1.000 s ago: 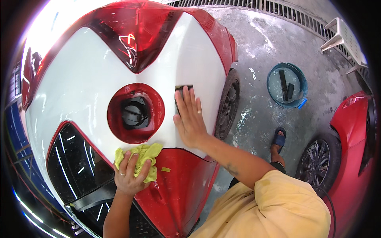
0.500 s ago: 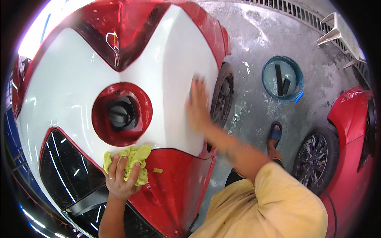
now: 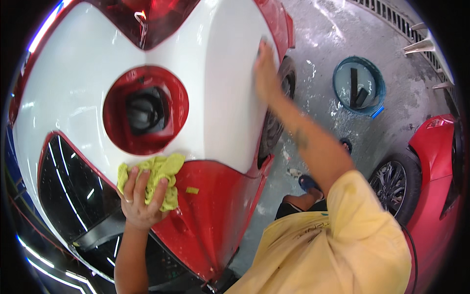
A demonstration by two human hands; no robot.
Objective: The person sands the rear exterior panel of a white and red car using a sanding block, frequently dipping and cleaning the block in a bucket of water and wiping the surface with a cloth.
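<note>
A red car's body panel, coated white (image 3: 225, 73) over a wide area, curves in front of me. My left hand (image 3: 142, 206) is closed on a crumpled yellow-green cloth (image 3: 169, 171), pressed where the white meets the red near a dark window (image 3: 78, 181). On the far right part of the white, above the wheel, lies my right hand (image 3: 268, 81). Its fingers are held together, with a dark edge at the fingertips; what they hold is mostly hidden. Between the hands is a round red recess (image 3: 178, 98) with a dark fuel cap (image 3: 144, 112) inside.
On the wet grey floor at right stands a blue-green bucket (image 3: 381, 93) of water with dark bars in it. Another red car (image 3: 431, 191) is parked at the lower right. A white plastic chair (image 3: 433, 56) and a drain grate (image 3: 387, 17) are at the far right.
My right hand has slid away from me and to the right over the white panel. The left hand stays on the cloth. The view has shifted, and my feet have moved.
</note>
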